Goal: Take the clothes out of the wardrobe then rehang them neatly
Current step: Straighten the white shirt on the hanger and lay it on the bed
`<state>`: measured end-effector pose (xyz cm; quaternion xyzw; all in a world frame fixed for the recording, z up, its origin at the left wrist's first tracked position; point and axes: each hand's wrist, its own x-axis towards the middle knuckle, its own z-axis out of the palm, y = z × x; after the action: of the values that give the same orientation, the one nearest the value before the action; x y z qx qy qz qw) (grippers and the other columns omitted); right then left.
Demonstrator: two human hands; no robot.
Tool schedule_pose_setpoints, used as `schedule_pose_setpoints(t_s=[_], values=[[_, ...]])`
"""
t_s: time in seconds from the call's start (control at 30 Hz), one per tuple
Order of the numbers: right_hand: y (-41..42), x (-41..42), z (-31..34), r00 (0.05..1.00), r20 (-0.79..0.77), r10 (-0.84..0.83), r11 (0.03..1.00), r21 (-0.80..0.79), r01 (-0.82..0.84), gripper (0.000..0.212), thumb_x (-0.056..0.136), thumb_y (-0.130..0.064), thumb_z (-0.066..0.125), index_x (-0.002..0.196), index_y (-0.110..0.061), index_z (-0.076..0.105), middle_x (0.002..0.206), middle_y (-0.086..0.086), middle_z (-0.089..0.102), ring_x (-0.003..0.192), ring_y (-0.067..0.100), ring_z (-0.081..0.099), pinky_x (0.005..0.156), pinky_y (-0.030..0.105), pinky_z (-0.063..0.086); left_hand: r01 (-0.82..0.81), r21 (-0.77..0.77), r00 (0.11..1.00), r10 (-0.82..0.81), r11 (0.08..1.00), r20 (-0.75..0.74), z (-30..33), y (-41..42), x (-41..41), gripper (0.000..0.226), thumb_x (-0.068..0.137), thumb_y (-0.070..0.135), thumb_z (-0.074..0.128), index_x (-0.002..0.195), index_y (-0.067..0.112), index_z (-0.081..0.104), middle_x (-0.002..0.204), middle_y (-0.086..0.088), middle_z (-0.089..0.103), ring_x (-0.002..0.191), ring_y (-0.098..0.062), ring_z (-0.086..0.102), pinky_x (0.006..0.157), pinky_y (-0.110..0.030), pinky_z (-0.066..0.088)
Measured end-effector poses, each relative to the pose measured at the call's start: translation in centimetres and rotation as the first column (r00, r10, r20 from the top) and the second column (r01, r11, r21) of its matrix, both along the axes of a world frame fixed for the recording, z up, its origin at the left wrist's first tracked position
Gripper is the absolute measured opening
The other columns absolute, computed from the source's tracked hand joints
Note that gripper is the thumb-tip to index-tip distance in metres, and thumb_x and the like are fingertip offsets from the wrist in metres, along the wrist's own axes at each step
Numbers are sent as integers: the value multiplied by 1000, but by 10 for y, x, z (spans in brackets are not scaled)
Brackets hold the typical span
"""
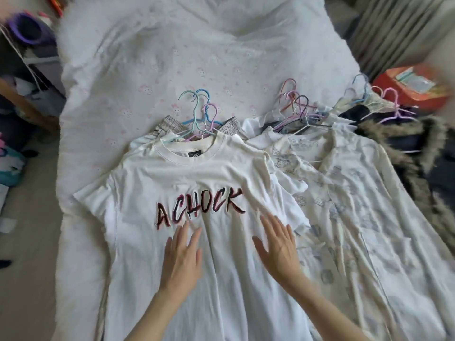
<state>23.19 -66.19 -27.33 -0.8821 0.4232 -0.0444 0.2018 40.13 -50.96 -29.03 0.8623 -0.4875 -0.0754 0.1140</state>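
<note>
A white T-shirt (187, 183) with dark red lettering lies face up on the bed, topping a small pile of clothes. Pastel hanger hooks (200, 112) stick out beyond its collar. My left hand (183, 257) lies flat on the shirt just below the lettering, fingers straight and spread. My right hand (278, 247) rests flat on the shirt's right side, fingers straight. To the right lies a cream printed shirt (344, 198) over a second pile with more hangers (298, 107). A dark fur-trimmed coat (403, 143) lies at the far right.
The bed (172, 52) has a pale patterned cover, bare at the far end. A red box (413, 87) sits at the right beyond the coat. Clutter and a purple object (27, 30) stand on the floor at the left. Curtains (394, 25) hang at the upper right.
</note>
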Motion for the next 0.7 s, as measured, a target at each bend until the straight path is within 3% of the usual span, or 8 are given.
schedule_pose_setpoints(t_s=[0.13, 0.23, 0.47, 0.57, 0.7], values=[[23, -67, 45, 992, 74, -105, 990, -85, 111, 54, 94, -48, 30, 125, -12, 56, 127, 8, 59, 117, 27, 56, 98, 48, 40, 85, -69, 993, -90, 994, -76, 39, -3, -43, 52, 79, 12, 64, 127, 12, 45, 131, -22, 49, 119, -39, 51, 92, -53, 44], [37, -126, 74, 968, 82, -237, 962, -117, 246, 55, 89, -45, 37, 132, -14, 50, 133, 7, 54, 124, 26, 50, 100, 53, 40, 212, -96, 972, -220, 973, -80, 66, -16, -72, 44, 86, 28, 43, 125, 10, 52, 132, -22, 49, 121, -39, 49, 93, -53, 42], [79, -282, 134, 781, 113, -615, 755, -202, 623, 63, 94, -56, 23, 132, -13, 49, 131, 9, 55, 123, 27, 51, 104, 51, 34, 368, -331, 893, -429, 869, -134, 139, -82, -193, 47, 85, 26, 45, 127, 7, 54, 140, -20, 41, 132, -37, 34, 106, -50, 30], [106, -346, 149, 642, 176, -746, 606, -220, 764, 60, 89, -51, 34, 133, -12, 49, 133, 10, 54, 124, 28, 50, 105, 50, 29, 547, -338, 783, -611, 766, -117, 160, -96, -262, 47, 91, 30, 41, 136, 15, 46, 146, -13, 36, 139, -31, 24, 110, -46, 23], [152, -437, 163, 463, 183, -867, 415, -246, 876, 58, 89, -47, 42, 133, -11, 48, 134, 11, 52, 126, 28, 48, 105, 53, 28, 770, -337, 574, -819, 541, -5, 175, -107, -364, 53, 87, 37, 34, 128, 11, 55, 135, -17, 48, 130, -37, 37, 102, -53, 34]])
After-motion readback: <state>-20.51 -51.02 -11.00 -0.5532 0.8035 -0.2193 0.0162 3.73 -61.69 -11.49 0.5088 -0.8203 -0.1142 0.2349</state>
